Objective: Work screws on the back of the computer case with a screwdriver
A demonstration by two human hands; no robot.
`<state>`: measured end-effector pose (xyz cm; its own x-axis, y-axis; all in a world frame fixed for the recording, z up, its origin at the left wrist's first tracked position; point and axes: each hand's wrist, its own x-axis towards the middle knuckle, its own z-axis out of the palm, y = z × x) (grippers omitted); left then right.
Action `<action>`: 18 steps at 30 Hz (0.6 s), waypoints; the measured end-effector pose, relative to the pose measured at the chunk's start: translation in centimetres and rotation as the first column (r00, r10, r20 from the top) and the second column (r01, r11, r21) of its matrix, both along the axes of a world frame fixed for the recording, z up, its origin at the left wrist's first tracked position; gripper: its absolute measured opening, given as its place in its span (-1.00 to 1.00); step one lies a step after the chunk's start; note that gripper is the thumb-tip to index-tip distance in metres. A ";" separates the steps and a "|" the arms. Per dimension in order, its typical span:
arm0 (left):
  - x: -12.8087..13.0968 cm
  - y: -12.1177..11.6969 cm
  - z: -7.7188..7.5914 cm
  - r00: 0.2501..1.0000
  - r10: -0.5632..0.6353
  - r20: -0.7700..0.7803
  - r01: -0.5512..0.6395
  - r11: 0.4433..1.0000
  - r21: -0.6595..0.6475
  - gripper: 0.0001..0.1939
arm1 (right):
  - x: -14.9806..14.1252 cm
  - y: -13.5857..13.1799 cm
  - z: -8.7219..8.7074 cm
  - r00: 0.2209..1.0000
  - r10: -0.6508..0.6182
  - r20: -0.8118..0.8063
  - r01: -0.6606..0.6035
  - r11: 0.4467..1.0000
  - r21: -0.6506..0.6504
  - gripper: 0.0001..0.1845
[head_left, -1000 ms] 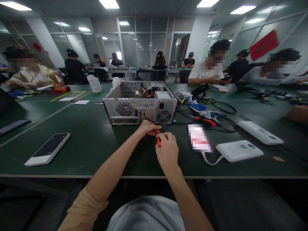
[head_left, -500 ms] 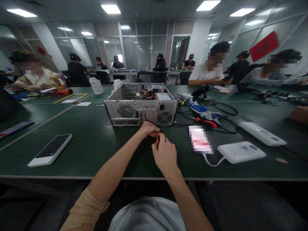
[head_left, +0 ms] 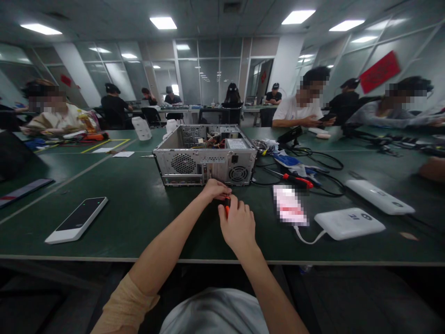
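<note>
An opened computer case (head_left: pixel 217 160) lies on the green table with its rear panel, vents and ports toward me; cables and a power supply show inside. In my right hand (head_left: pixel 238 222) is a screwdriver (head_left: pixel 227 206) with an orange and black handle, pointing away from me at the case. My left hand (head_left: pixel 214 190) is pinched at the screwdriver's front end, close against the lower edge of the rear panel. Its fingertips hide whatever is between them, and the screwdriver's tip cannot be made out.
To the right lie a red-black screwdriver (head_left: pixel 297 180), a phone (head_left: pixel 290 204) cabled to a white power bank (head_left: pixel 349 223), another white power bank (head_left: pixel 378 197) and black cables (head_left: pixel 323 157). A white handheld device (head_left: pixel 77 220) lies left. Several people sit around the tables.
The view has tilted slightly, so everything sits a little lower. My right hand has shifted slightly around the screwdriver handle; my left hand stays at its front end.
</note>
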<state>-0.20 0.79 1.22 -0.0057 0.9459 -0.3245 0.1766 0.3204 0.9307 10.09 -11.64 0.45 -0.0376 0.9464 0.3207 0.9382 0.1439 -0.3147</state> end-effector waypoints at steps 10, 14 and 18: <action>0.1 -0.4 0.5 1.000 -0.018 0.010 0.018 0.999 -0.030 -0.87 | 0.1 0.1 0.1 0.993 0.060 -0.097 -0.066 0.996 -0.059 -0.78; 0.5 -0.7 0.5 0.999 0.003 -0.040 -0.004 1.000 -0.024 -0.85 | 0.6 0.6 0.2 0.993 0.035 -0.110 -0.040 0.998 -0.046 -0.83; 0.8 -0.8 0.6 0.997 0.041 -0.072 -0.041 0.999 -0.003 -0.86 | 0.7 0.5 0.3 0.996 0.043 -0.081 -0.046 0.998 -0.033 -0.84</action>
<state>0.63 0.02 1.77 -0.0680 0.9430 -0.3257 0.2300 0.3325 0.9146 10.81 -11.11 0.71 -0.0552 0.9551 0.2912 0.9029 0.1723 -0.3938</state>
